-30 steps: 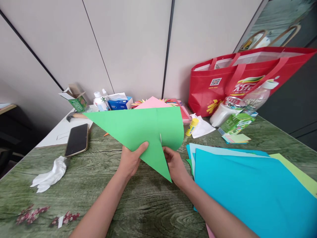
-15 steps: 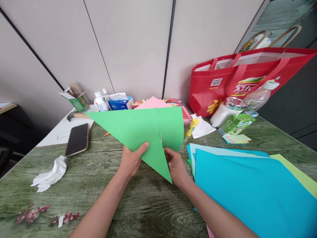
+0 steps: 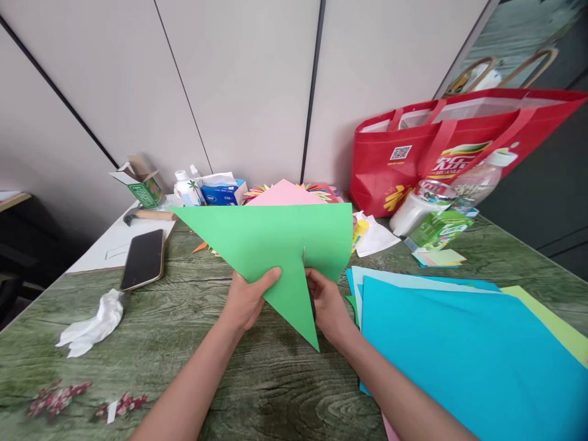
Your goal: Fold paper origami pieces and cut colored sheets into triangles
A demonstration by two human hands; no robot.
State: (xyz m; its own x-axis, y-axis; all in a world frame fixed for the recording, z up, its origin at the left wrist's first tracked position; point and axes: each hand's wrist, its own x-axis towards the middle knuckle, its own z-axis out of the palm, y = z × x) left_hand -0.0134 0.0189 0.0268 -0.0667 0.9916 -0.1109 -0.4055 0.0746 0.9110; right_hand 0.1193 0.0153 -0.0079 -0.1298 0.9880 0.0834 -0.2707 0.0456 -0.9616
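A large green paper sheet (image 3: 261,245) is held up over the table, its right part curled back and a cut running up from its lower edge. My left hand (image 3: 248,297) pinches the sheet's lower left edge, thumb on the front and fingers behind. My right hand (image 3: 326,300) is closed at the cut around scissors (image 3: 304,255). Only a sliver of blade and a bit of dark handle show; the paper and fingers hide the rest.
Coloured paper sheets (image 3: 450,349) lie at right. A phone (image 3: 143,260), hammer (image 3: 149,214) and crumpled tissue (image 3: 94,321) are at left. Behind stand a tissue box (image 3: 223,191), glue stick (image 3: 360,233), white jar (image 3: 411,211) and red bag (image 3: 390,159). Pink folded paper (image 3: 285,192) shows behind the sheet.
The green sheet has shifted slightly right and down, its curled right part reaching further out. The blade sliver has moved slightly right. Both hands keep their hold.
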